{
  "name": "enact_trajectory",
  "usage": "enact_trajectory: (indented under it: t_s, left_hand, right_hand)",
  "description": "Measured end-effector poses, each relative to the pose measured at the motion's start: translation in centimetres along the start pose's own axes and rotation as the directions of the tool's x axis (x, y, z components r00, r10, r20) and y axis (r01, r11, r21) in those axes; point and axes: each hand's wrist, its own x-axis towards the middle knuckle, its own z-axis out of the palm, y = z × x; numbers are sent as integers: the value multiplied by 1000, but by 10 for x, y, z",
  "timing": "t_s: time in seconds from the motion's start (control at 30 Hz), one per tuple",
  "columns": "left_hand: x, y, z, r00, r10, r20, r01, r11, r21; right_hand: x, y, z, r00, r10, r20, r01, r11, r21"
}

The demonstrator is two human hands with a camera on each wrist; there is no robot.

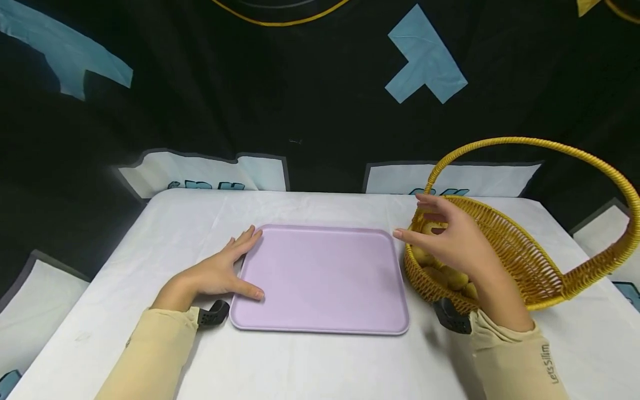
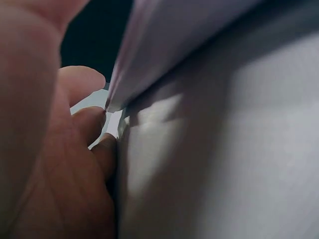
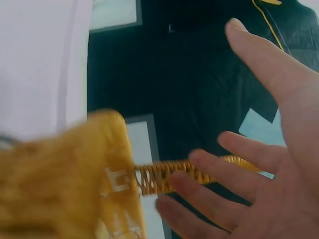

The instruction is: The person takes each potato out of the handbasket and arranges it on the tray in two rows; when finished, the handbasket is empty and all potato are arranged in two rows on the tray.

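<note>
A flat lilac tray (image 1: 322,278) lies on the white table. My left hand (image 1: 220,272) rests at the tray's left edge, its fingers spread along the rim and the thumb over the near-left part. In the left wrist view, fingertips (image 2: 89,122) touch the tray's edge (image 2: 164,50). My right hand (image 1: 452,236) hovers above the left side of a yellow wicker basket (image 1: 520,250), thumb and fingers apart with nothing between them. Several brownish-yellow roundish things, like potatoes (image 1: 452,278), lie in the basket, partly hidden by that hand. The right wrist view shows the same spread hand (image 3: 259,184) beside the basket (image 3: 65,174).
The basket's tall arched handle (image 1: 530,141) rises at the right of the table. White cloth covers the table (image 1: 320,366). Behind its far edge hangs a black curtain (image 1: 310,100) with blue and white patches.
</note>
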Motion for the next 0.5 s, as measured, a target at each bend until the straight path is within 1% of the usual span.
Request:
enact_trajectory:
  t_s: [0.17, 0.27, 0.33, 0.4, 0.5]
  left_hand:
    - [-1, -1, 1, 1000, 0, -5, 0, 1000, -3]
    - [-1, -3, 1, 1000, 3, -8, -3, 1000, -2]
    - [0, -2, 1, 1000, 9, -9, -9, 1000, -5]
    - [0, -2, 0, 1000, 15, -9, -15, 1000, -6]
    - [1, -1, 1, 1000, 24, -10, -24, 1000, -5]
  right_hand:
    - [1, 6, -18, 998, 12, 60, -9, 999, -53]
    - [4, 13, -30, 994, 36, 101, -26, 995, -93]
    - [8, 16, -38, 988, 60, 144, -43, 992, -115]
    - [13, 19, -45, 977, 94, 192, -68, 988, -136]
    - [22, 24, -53, 962, 119, 246, -80, 983, -165]
